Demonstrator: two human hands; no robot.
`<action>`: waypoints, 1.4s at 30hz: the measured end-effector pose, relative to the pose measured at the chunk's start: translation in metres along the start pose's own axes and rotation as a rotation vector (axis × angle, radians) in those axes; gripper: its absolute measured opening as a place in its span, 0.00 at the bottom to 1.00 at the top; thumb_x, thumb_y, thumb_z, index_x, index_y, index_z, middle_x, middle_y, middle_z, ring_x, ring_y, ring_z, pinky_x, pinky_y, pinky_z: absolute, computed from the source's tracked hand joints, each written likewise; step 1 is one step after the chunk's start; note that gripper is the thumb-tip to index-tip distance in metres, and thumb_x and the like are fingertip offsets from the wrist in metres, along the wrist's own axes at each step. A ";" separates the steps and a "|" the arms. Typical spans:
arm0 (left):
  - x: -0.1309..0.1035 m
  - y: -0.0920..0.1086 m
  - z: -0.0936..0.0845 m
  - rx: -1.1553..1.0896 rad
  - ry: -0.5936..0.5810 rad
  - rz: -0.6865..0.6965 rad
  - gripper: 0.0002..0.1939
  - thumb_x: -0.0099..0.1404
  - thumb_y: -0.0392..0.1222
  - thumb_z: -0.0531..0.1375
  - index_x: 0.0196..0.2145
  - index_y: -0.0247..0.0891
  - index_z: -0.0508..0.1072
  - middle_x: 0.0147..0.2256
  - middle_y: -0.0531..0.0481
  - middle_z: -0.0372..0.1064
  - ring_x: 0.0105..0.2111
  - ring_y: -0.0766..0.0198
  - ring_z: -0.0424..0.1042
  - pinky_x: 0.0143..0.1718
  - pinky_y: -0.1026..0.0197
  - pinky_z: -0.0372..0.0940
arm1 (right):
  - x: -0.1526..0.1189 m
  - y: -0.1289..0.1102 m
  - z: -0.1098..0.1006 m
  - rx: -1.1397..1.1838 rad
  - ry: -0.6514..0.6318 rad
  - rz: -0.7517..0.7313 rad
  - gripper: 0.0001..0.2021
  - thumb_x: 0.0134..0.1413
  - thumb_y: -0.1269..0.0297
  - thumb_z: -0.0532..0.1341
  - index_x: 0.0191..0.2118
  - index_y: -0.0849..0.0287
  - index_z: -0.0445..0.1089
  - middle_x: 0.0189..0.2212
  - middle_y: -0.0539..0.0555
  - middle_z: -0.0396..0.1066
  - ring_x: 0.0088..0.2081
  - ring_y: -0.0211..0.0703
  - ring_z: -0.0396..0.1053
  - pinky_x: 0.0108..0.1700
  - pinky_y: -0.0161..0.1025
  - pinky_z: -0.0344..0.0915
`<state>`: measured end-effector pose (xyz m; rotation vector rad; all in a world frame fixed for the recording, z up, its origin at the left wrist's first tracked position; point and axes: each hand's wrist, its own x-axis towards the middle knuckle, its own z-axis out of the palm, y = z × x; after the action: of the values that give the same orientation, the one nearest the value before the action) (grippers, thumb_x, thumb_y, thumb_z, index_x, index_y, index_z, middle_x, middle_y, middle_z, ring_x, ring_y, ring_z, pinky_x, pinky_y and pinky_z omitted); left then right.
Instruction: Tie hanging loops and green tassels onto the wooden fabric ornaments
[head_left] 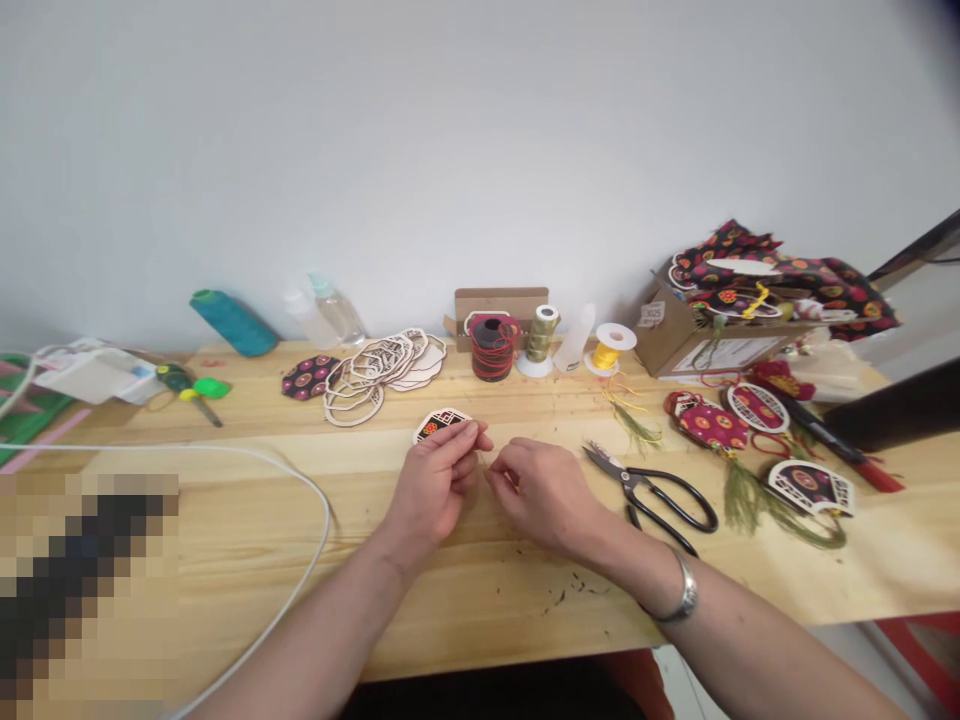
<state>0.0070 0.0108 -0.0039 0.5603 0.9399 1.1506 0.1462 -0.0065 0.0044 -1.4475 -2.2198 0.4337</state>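
Observation:
My left hand [442, 475] is closed over the middle of the wooden table, with its thumb and fingers on a small wood-framed ornament [433, 427] that has dark patterned fabric and a red and yellow flower. Beside it, my right hand [536, 490] is pinched close to the left fingertips. Whatever lies between the right fingertips is too small to make out. To the right of that hand are black-handled scissors [649, 490], lying partly open on the table.
Behind the hands stand a red cord spool [492, 350], a green thread spool [541, 335] and a yellow spool [609, 348]. Wooden frames [382, 365] lie back left. Tasselled ornaments [709, 425] and a fabric-filled cardboard box [667, 330] are right. A white cable [319, 500] curves across the left.

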 end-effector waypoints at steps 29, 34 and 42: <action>-0.004 -0.003 0.004 0.126 0.017 0.003 0.11 0.49 0.41 0.68 0.28 0.31 0.76 0.20 0.54 0.63 0.14 0.80 0.48 0.15 0.73 0.41 | 0.012 0.020 -0.007 0.504 0.197 0.164 0.03 0.48 0.66 0.63 0.28 0.58 0.73 0.25 0.50 0.73 0.26 0.36 0.67 0.30 0.33 0.61; -0.005 -0.004 0.005 0.169 -0.003 0.019 0.09 0.50 0.42 0.67 0.26 0.32 0.76 0.20 0.54 0.64 0.14 0.80 0.48 0.15 0.72 0.41 | 0.012 0.019 -0.010 0.447 0.182 0.112 0.04 0.50 0.70 0.62 0.26 0.59 0.71 0.24 0.49 0.71 0.26 0.34 0.65 0.30 0.32 0.59; -0.005 -0.007 0.006 0.268 -0.008 0.058 0.11 0.49 0.44 0.67 0.24 0.32 0.76 0.20 0.52 0.66 0.15 0.78 0.49 0.15 0.69 0.43 | 0.012 0.019 -0.015 0.417 0.167 0.073 0.06 0.53 0.70 0.59 0.26 0.59 0.70 0.25 0.50 0.70 0.28 0.35 0.64 0.32 0.33 0.59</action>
<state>0.0151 0.0042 -0.0045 0.8119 1.0850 1.0803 0.1645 0.0123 0.0100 -1.2885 -1.8154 0.7227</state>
